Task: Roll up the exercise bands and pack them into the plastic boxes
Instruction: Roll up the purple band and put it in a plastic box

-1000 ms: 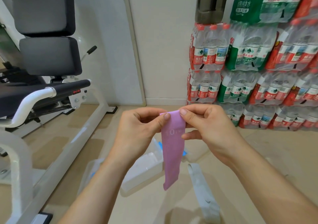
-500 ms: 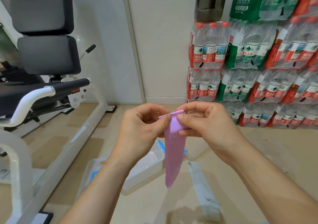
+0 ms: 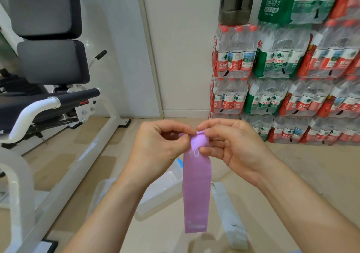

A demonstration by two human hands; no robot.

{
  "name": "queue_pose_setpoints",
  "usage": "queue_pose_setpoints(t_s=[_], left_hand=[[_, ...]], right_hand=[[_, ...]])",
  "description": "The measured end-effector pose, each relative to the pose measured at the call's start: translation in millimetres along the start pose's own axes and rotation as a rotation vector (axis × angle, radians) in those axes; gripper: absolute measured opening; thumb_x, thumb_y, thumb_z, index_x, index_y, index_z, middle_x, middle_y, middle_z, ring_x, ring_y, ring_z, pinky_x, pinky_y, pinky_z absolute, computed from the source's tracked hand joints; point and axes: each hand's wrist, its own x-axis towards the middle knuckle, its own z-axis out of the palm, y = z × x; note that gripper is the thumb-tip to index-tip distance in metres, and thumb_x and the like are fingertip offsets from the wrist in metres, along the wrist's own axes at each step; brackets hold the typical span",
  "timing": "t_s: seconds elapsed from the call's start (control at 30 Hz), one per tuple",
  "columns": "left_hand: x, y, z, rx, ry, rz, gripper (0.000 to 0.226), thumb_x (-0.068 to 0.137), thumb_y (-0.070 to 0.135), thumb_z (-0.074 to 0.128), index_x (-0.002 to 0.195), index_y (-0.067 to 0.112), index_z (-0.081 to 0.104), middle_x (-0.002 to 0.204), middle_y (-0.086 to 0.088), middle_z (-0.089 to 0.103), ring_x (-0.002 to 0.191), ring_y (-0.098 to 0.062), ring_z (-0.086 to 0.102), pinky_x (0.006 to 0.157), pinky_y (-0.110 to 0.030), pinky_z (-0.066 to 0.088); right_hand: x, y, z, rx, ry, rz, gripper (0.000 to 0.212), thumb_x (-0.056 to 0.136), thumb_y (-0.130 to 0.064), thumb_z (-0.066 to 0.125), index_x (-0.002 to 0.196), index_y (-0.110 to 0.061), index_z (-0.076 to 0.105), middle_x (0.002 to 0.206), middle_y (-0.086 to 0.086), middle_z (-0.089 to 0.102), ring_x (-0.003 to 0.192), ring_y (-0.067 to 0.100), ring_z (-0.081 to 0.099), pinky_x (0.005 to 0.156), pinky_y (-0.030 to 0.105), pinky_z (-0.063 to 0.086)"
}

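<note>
a flat, matte purple band (image 3: 196, 190), thin and rubbery with a pale "10" printed near its top, hangs straight down in front of the person, long axis vertical, free end pointing at the floor (image 3: 311, 175). its top edge is curled into a small soft roll, pinched from the left by the left hand (image 3: 161, 149) and from the right by the right hand (image 3: 233, 145), fingers bent round it. below on the floor lie a clear plastic box (image 3: 161, 190) and a pale grey band (image 3: 228, 213), flat and stretched out beside it.
</note>
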Motion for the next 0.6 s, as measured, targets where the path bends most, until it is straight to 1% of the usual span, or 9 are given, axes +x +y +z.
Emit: queue_pose_setpoints(t_s=[0.07, 0.13, 0.2, 0.27, 0.33, 0.4, 0.5, 0.6], left_hand=[[0.6, 0.4, -1.8, 0.026, -0.019, 0.000, 0.028, 0.075, -0.008, 0.064, 0.072, 0.017, 0.076, 0.068, 0.004, 0.073, 0.062, -0.004, 0.063, 0.061, -0.017, 0.052], [0.7, 0.0, -3.5, 0.047, -0.036, 0.006, 0.029, 0.075, -0.007, 0.065, 0.072, 0.019, 0.077, 0.073, 0.003, 0.073, 0.065, -0.006, 0.063, 0.063, -0.020, 0.053], [0.5, -0.7, -4.9, 0.045, -0.050, 0.003, 0.029, 0.077, -0.006, 0.064, 0.073, 0.019, 0.077, 0.076, 0.005, 0.073, 0.067, -0.005, 0.064, 0.063, -0.017, 0.050], [0.2, -1.2, -5.5, 0.000, -0.063, -0.021, 0.025, 0.080, -0.005, 0.063, 0.077, 0.016, 0.078, 0.079, 0.003, 0.075, 0.074, -0.008, 0.068, 0.067, -0.016, 0.051], [0.9, -2.7, -5.9, -0.076, -0.057, -0.063, 0.017, 0.082, -0.001, 0.066, 0.080, 0.011, 0.077, 0.081, -0.002, 0.076, 0.078, -0.014, 0.071, 0.073, -0.021, 0.055], [2.4, -5.4, -6.6, -0.145, -0.037, -0.124, 0.010, 0.079, 0.002, 0.070, 0.081, 0.009, 0.076, 0.080, -0.006, 0.076, 0.076, -0.018, 0.071, 0.076, -0.029, 0.058], [4.4, -8.3, -7.3, -0.184, -0.049, -0.210, 0.012, 0.074, 0.006, 0.075, 0.085, 0.008, 0.075, 0.082, -0.012, 0.076, 0.078, -0.024, 0.072, 0.082, -0.039, 0.059], [4.3, -7.9, -7.1, -0.162, -0.056, -0.218, 0.009, 0.073, 0.005, 0.076, 0.080, 0.009, 0.075, 0.079, -0.013, 0.076, 0.076, -0.025, 0.071, 0.082, -0.042, 0.058]], right_hand=[[0.2, 0.8, -0.1, -0.034, -0.011, -0.012, 0.010, 0.084, 0.001, 0.062, 0.079, -0.003, 0.070, 0.074, 0.012, 0.069, 0.059, 0.016, 0.066, 0.053, 0.021, 0.055], [1.0, 2.3, 0.1, -0.090, 0.003, -0.034, 0.007, 0.083, 0.000, 0.065, 0.080, -0.004, 0.070, 0.074, 0.012, 0.069, 0.058, 0.014, 0.065, 0.054, 0.019, 0.054], [1.9, 3.2, -0.5, -0.133, 0.022, -0.053, 0.007, 0.083, 0.001, 0.066, 0.081, -0.004, 0.070, 0.073, 0.011, 0.069, 0.057, 0.013, 0.065, 0.054, 0.019, 0.054], [2.6, 3.2, -1.0, -0.167, 0.037, -0.072, 0.007, 0.083, 0.001, 0.066, 0.083, -0.005, 0.069, 0.074, 0.012, 0.070, 0.058, 0.013, 0.065, 0.055, 0.019, 0.055], [2.8, 3.0, -0.7, -0.188, 0.048, -0.092, 0.009, 0.083, 0.001, 0.066, 0.086, -0.006, 0.070, 0.076, 0.013, 0.072, 0.061, 0.014, 0.067, 0.057, 0.020, 0.056], [3.0, 3.1, -0.1, -0.211, 0.057, -0.120, 0.010, 0.084, 0.002, 0.065, 0.088, -0.006, 0.070, 0.081, 0.015, 0.074, 0.064, 0.014, 0.068, 0.059, 0.019, 0.057], [2.6, 3.0, -0.3, -0.256, 0.066, -0.162, 0.010, 0.086, 0.002, 0.064, 0.088, -0.005, 0.071, 0.085, 0.017, 0.075, 0.066, 0.013, 0.070, 0.060, 0.019, 0.057], [2.5, 4.1, 0.2, -0.305, 0.088, -0.189, 0.010, 0.087, 0.000, 0.064, 0.086, -0.007, 0.071, 0.082, 0.015, 0.075, 0.063, 0.013, 0.070, 0.058, 0.020, 0.056]])
